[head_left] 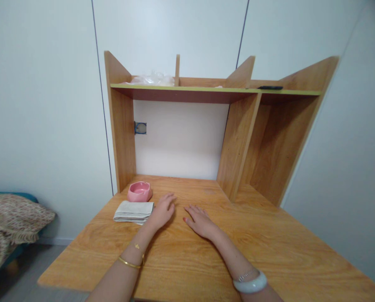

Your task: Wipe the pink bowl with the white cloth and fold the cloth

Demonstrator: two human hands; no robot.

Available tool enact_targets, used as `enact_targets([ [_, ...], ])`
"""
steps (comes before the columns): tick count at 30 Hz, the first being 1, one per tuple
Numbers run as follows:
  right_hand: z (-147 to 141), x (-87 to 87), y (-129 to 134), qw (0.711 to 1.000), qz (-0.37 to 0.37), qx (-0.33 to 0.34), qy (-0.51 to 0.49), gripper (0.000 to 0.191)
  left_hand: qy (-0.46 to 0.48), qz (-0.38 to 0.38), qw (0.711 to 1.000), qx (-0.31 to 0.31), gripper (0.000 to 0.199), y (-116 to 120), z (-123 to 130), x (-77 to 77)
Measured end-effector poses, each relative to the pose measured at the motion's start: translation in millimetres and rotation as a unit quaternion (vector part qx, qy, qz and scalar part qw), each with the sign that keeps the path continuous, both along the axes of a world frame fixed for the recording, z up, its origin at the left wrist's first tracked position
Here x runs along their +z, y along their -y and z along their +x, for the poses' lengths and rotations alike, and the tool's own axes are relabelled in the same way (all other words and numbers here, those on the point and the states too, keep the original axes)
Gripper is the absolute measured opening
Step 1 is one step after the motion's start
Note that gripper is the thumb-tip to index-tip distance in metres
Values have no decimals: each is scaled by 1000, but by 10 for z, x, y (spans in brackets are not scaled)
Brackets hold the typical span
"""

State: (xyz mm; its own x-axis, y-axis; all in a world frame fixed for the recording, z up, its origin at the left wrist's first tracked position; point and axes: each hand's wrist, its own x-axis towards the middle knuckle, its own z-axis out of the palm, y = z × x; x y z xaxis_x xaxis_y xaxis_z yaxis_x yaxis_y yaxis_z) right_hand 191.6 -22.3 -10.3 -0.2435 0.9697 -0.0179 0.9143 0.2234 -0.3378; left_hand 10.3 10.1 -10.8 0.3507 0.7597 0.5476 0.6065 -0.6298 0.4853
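Observation:
My left hand (pixel 164 209) rests over the wooden desk (pixel 181 256), its fingers apart and holding nothing. Just left of it lies a folded pale grey cloth (pixel 133 211), partly covered by the hand's edge. Behind the cloth stands a pink ashtray-like dish (pixel 139 191) with a faceted rim. My right hand (pixel 200 221) lies palm down on the desk a little to the right, fingers stretched out, with nothing in it.
A wooden hutch (pixel 240 142) rises at the back of the desk. On its upper shelf are a clear plastic bag (pixel 152 79) and a dark flat object (pixel 270 87). A wall outlet (pixel 140 128) shows at left. A patterned blanket (pixel 14 218) drapes furniture at far left.

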Motion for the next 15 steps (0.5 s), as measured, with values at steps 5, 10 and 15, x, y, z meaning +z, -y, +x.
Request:
enact_targets([
  [5, 1, 10, 14, 1000, -5, -2, -9, 57, 151, 167, 960, 166, 41, -74, -174, 175],
  [10, -3, 22, 25, 1000, -4, -3, -13, 57, 258, 148, 892, 339, 57, -157, -428, 194],
  [15, -3, -5, 18, 1000, 7, -5, -23, 56, 324, 4, 868, 376, 57, -311, -538, 96],
])
